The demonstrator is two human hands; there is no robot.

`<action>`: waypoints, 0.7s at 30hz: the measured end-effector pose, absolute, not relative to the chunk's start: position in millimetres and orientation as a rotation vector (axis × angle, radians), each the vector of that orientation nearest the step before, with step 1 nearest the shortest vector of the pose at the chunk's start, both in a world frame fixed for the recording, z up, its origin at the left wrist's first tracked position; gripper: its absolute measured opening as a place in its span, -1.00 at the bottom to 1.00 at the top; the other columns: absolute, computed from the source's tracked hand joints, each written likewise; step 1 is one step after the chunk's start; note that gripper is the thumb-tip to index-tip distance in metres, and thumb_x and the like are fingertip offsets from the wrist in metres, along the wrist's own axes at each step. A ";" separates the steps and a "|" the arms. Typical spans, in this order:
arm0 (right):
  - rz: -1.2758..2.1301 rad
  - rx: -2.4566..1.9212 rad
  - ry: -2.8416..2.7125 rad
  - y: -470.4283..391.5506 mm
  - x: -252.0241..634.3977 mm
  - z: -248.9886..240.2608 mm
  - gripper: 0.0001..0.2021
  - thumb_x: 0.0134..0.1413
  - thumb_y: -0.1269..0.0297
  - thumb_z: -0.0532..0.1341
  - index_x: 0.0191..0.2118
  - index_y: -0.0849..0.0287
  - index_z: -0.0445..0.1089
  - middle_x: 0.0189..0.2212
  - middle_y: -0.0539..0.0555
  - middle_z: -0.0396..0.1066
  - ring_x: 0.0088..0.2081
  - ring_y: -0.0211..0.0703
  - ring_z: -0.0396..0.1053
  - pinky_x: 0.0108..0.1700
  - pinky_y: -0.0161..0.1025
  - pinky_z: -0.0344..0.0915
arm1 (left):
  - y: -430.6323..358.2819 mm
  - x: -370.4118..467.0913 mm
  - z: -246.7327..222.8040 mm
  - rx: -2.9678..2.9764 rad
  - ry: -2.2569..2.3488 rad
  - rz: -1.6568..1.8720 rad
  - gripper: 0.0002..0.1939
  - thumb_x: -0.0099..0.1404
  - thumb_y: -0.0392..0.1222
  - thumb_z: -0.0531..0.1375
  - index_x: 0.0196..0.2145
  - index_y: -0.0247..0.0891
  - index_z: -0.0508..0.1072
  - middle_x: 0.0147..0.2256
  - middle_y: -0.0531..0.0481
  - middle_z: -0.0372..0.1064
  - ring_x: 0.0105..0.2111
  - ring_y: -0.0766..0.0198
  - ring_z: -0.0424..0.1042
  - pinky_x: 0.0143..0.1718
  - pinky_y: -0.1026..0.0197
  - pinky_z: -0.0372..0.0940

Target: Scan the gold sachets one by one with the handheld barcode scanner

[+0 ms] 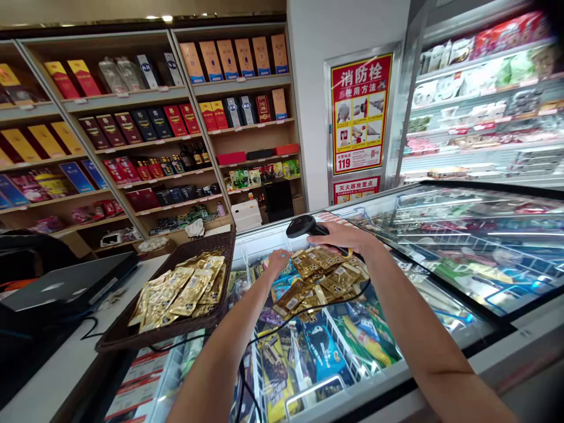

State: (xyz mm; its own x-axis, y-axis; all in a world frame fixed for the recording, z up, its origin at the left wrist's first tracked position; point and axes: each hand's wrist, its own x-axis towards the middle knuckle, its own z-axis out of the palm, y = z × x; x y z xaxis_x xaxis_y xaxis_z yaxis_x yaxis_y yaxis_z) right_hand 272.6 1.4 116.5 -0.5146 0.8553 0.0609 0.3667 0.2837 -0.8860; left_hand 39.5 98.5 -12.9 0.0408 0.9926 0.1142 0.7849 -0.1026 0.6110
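My right hand (341, 236) is closed around the handle of a black barcode scanner (301, 225), whose head points left above a pile of gold foil packets (326, 273). The pile lies on the glass top of a chest freezer (348, 405). At the left edge of this pile is my left hand (279, 261), its fingers curled and mostly hidden, so what they hold does not show. A black cable (304, 309) runs across the front of the pile. More gold packets (187, 288) lie in a brown woven basket (165, 339) to the left of my left forearm.
Under the glass, several bagged frozen goods (324, 346) sit in wire baskets. A dark laptop-like device (66, 282) rests on the counter (48, 361) at left. Shelves of boxed bottles (220, 59) stand behind, with a lit refrigerated display (480, 111) at right.
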 end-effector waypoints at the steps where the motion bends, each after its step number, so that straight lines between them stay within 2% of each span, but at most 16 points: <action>1: 1.180 -1.105 -1.982 4.0 275.3 116.5 -0.55 0.01 -0.17 0.29 -0.34 0.12 0.19 -0.68 -0.13 0.20 -0.67 -0.36 0.11 -0.62 -0.36 0.03 | 104.8 48.9 -18.5 1.911 1.778 0.732 -0.66 0.36 -0.02 0.19 -0.01 -0.28 0.43 0.00 -0.12 0.39 -0.05 0.13 0.42 -0.02 -0.05 0.35; 4: 1.202 -1.111 -1.910 10.1 275.9 115.2 -0.54 -0.03 -0.16 0.32 -0.37 0.11 0.18 -0.65 -0.12 0.22 -0.66 -0.37 0.12 -0.61 -0.36 0.04 | 117.1 64.2 -30.7 1.782 1.747 0.758 -0.67 0.33 -0.07 0.22 -0.02 -0.29 0.43 0.03 -0.13 0.37 -0.01 0.10 0.39 0.01 -0.08 0.33; 8: 1.277 -1.099 -1.877 14.8 268.9 110.3 -0.53 -0.07 -0.16 0.34 -0.35 0.10 0.19 -0.66 -0.13 0.20 -0.66 -0.36 0.11 -0.61 -0.35 0.03 | 123.0 50.2 -35.6 1.534 1.635 0.856 -0.69 0.33 -0.09 0.23 -0.04 -0.31 0.44 -0.04 -0.10 0.41 -0.09 0.14 0.44 -0.06 -0.02 0.38; 14: 1.333 -1.064 -1.852 17.4 252.6 102.7 -0.51 -0.07 -0.20 0.33 -0.37 0.12 0.20 -0.64 -0.11 0.21 -0.65 -0.38 0.10 -0.62 -0.37 0.02 | 122.8 -8.4 -25.7 1.055 1.462 1.211 -0.62 0.37 -0.06 0.18 0.08 -0.27 0.37 0.02 -0.14 0.36 -0.09 0.15 0.44 -0.09 -0.01 0.40; 21: 1.376 -1.111 -1.742 22.4 224.2 88.0 -0.46 -0.11 -0.26 0.33 -0.46 0.14 0.16 -0.64 -0.09 0.20 -0.66 -0.39 0.10 -0.64 -0.38 0.03 | 108.9 -27.1 -25.2 0.703 1.147 1.521 -0.64 0.36 -0.09 0.19 0.05 -0.30 0.38 -0.02 -0.13 0.39 -0.13 0.19 0.46 -0.15 0.04 0.43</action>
